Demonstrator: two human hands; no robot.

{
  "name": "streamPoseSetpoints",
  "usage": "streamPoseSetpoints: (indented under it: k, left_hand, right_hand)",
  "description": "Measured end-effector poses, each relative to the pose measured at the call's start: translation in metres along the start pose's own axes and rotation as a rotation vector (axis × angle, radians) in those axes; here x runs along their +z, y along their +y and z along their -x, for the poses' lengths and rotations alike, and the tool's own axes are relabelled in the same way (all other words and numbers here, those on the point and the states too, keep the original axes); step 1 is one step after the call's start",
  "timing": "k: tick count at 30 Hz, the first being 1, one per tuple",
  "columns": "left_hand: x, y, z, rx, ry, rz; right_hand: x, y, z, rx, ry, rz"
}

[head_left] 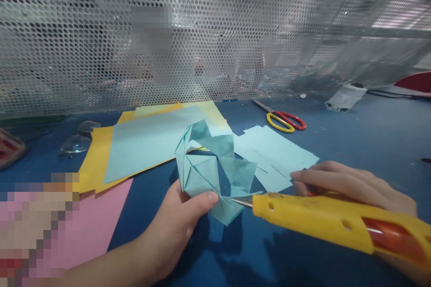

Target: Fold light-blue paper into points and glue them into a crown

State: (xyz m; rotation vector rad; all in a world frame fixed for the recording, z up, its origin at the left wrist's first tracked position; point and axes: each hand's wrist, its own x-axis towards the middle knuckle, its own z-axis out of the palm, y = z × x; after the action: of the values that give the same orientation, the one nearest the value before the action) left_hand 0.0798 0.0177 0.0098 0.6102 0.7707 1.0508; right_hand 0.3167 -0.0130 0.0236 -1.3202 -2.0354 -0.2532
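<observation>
Between the thumb and fingers of my left hand (183,222) is a folded light-blue paper ring (200,172), made of pointed, creased sections. It is held up above the table, tilted toward me. My right hand (357,184) grips a yellow hot glue gun (313,215) with an orange-red part on its side; the gun hides some of the fingers. The gun's metal nozzle lies at the ring's lower right edge, close to my left thumb. Whether glue is coming out cannot be made out.
Behind the ring lie light-blue sheets (144,143) over yellow paper (90,161), with pink paper (90,224) nearer left. Small blue pieces (276,152) and scissors (281,119) lie right of them. Glasses (76,143) rest at left. A perforated metal panel (215,31) closes off the back.
</observation>
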Motion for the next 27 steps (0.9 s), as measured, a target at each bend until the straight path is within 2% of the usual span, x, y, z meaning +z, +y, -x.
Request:
streamPoseSetpoints:
  k: [5, 11, 15, 20, 24, 27]
  left_hand:
    - [0.002, 0.001, 0.0, 0.006, -0.023, 0.021]
    - [0.002, 0.0, 0.0, 0.008, -0.002, 0.006]
    - [0.001, 0.001, 0.001, -0.019, 0.015, -0.027]
    - [0.0, 0.001, 0.002, -0.032, 0.028, -0.059]
    - [0.001, 0.0, 0.002, -0.027, 0.036, -0.063]
    - [0.002, 0.0, 0.002, -0.025, 0.036, -0.067]
  right_hand:
    - [0.004, 0.008, -0.003, -0.101, -0.015, 0.07]
    - [0.005, 0.01, 0.001, -0.077, -0.015, 0.103]
    - [0.003, 0.01, 0.001, -0.111, -0.051, 0.182]
    - [0.006, 0.013, -0.002, -0.109, -0.035, 0.185]
    - [0.01, 0.019, -0.003, -0.163, -0.08, 0.092]
    - [0.01, 0.021, -0.001, -0.115, -0.099, 0.079]
